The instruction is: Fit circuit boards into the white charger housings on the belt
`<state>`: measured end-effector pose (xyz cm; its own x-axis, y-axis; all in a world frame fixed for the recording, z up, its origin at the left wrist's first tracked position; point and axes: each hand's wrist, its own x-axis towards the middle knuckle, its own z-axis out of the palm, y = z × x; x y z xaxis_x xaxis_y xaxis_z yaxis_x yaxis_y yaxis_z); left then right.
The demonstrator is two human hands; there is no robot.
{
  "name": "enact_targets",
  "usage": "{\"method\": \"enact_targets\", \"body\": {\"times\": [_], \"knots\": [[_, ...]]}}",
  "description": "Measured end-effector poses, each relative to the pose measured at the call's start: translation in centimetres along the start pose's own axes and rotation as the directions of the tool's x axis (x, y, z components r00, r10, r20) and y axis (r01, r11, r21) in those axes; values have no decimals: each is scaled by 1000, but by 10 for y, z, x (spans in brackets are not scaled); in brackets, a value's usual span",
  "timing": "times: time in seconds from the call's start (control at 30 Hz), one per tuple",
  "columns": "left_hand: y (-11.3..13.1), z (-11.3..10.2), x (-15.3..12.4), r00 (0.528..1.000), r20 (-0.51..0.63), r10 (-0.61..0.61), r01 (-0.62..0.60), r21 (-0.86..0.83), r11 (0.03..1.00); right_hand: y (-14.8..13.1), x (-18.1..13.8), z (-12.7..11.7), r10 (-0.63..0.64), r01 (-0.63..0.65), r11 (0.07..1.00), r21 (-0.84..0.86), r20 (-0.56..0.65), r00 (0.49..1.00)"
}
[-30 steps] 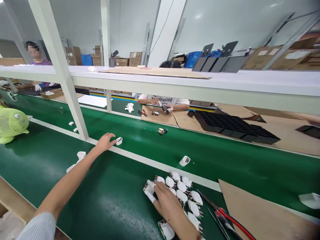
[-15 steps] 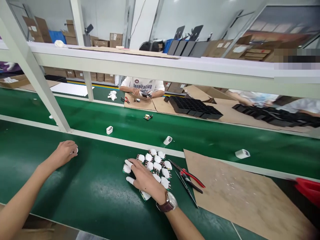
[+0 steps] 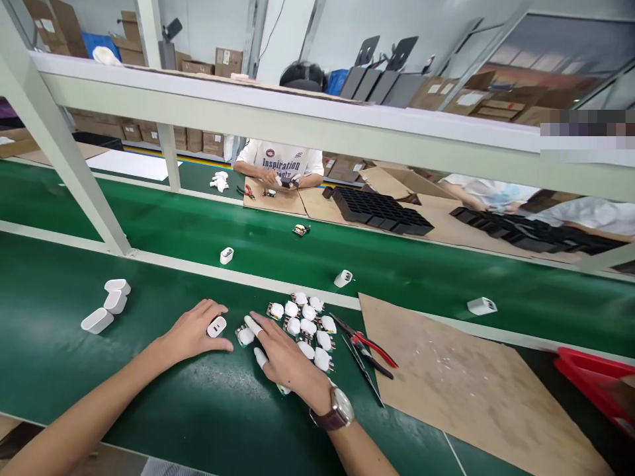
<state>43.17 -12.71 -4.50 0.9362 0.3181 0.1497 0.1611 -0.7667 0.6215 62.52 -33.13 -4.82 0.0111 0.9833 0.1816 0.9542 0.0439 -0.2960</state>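
Observation:
My left hand [image 3: 202, 328] curls around a white charger housing [image 3: 216, 326] whose end with two small slots faces up. Its thumb and index finger stick out past the housing, toward my right hand. My right hand [image 3: 285, 354], palm down with white finger cots on, has its fingers spread over the nearest of several circuit boards with white tops [image 3: 308, 328]. One fingertip touches the single board [image 3: 245, 336] at the group's left edge. Three more white housings [image 3: 98, 321] lie together on the green bench, left of my left hand.
Red-handled pliers [image 3: 367, 344] and tweezers [image 3: 364, 371] lie right of the boards, by a cardboard sheet [image 3: 446, 370]. Housings [image 3: 343, 278] and a bare board [image 3: 300, 230] lie on the green belt [image 3: 407, 271]. A red bin [image 3: 590, 383] stands right. Co-workers sit opposite.
My left hand has moved right, close to my right hand, with a housing in it. Three housings now show where it was. My right hand stays over the boards.

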Motion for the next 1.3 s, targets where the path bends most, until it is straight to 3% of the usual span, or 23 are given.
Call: {"method": "enact_targets", "body": {"times": [0.2, 0.33, 0.5, 0.6, 1.03, 1.2, 1.3], "knots": [[-15, -8, -14, 990, 132, -46, 81, -268, 960, -13, 3, 11, 164, -169, 984, -55, -89, 982], [-17, 5, -15, 993, 90, -78, 101, -288, 952, -21, 9, 23, 110, -114, 990, -88, -46, 993], [-15, 18, -17, 999, 23, -30, 35, -277, 960, -27, 8, 16, 128, -99, 986, 131, -232, 964], [-11, 22, -19, 999, 15, -33, 36, -264, 964, -33, 8, 9, 79, -27, 983, 183, -281, 957], [-14, 30, -24, 997, -51, 49, -57, -175, 983, -37, 12, 6, -75, 71, 997, -24, -224, 972], [-13, 30, -24, 999, -22, 50, -53, -192, 980, -39, 13, 8, -86, 76, 995, -63, -164, 983], [-10, 28, -25, 999, 42, 9, 1, -227, 974, -40, 14, 7, -67, 67, 998, -1, -143, 987]]}}
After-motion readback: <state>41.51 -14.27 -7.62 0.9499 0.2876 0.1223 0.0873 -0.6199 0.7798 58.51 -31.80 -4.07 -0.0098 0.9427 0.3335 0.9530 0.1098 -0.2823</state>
